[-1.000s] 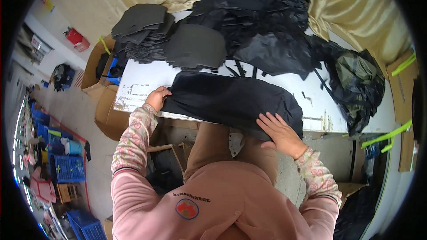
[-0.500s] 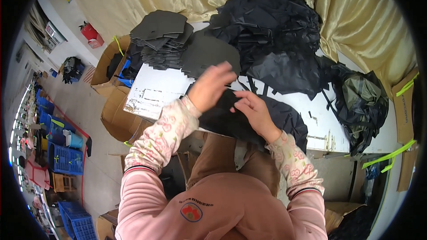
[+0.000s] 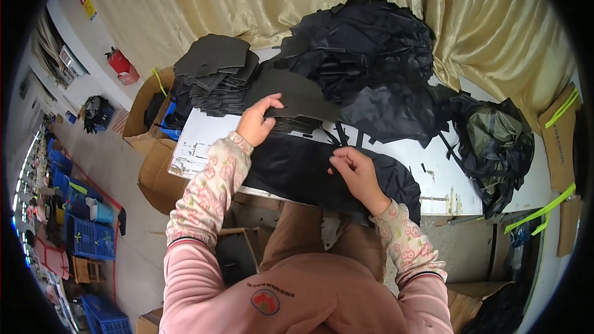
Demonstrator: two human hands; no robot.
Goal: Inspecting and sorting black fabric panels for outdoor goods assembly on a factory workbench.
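Note:
My left hand (image 3: 255,122) is at the left edge of the nearer stack of dark grey sheets (image 3: 296,94), which look like foam. Its fingers curl over the top sheet's edge, with the thumb below. My right hand (image 3: 357,173) hovers over a black fabric piece (image 3: 297,164) spread along the table's front edge. Its fingers are bent in toward the thumb; whatever may be between them is hidden. Thin black straps (image 3: 340,134) lie between the stack and the fabric.
A taller stack of grey sheets (image 3: 213,62) stands at the back left of the white table (image 3: 197,142). Black fabric is heaped (image 3: 371,43) at the back, with a black and olive bundle (image 3: 495,142) at right. Cardboard boxes (image 3: 154,173) sit left, beside the table.
My left hand has moved left and back from above the black fabric to the sheet stack's edge. My right hand stays over the fabric, slightly lower in view. The whole view has shifted a little.

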